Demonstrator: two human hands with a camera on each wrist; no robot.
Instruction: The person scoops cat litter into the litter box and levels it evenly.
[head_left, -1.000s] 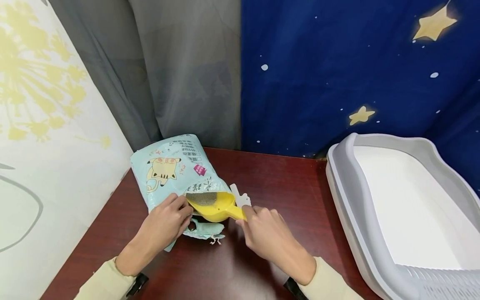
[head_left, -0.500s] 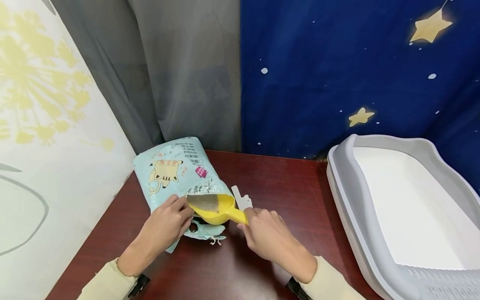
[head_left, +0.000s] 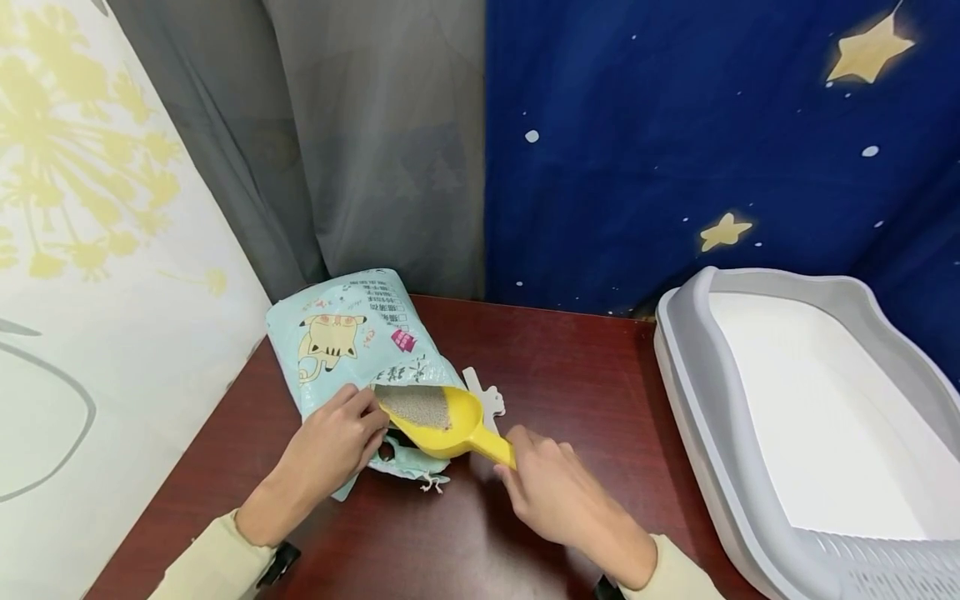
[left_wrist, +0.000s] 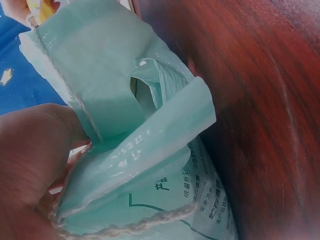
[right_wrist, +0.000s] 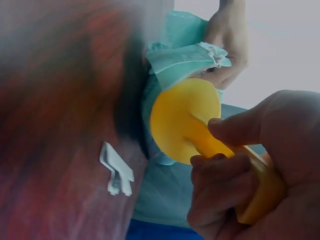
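On the tabletop lies a light-blue bag (head_left: 352,325) of cat litter with a cat drawing, its open mouth facing me. My left hand (head_left: 330,437) pinches the edge of that mouth. My right hand (head_left: 555,483) grips the handle of a yellow scoop (head_left: 465,412), whose front end is inside the mouth and hidden. Grey-beige litter granules (head_left: 420,407) lie in the scoop's bowl. In the left wrist view, the torn top flap (left_wrist: 90,65) with its cut-out hole folds beside the left hand (left_wrist: 30,160). The right wrist view shows the scoop's underside (right_wrist: 175,115).
A white clip-like piece (head_left: 491,402) lies just right of the bag. A grey-rimmed litter box (head_left: 723,400) with a white inside stands at the right of the dark red table (head_left: 570,367). Grey and blue curtains (head_left: 600,167) hang behind; a white patterned panel (head_left: 112,350) borders the left.
The right hand has drawn the scoop a little to the right and toward me, so more of its bowl and granules show. The left hand keeps its hold on the bag's edge.
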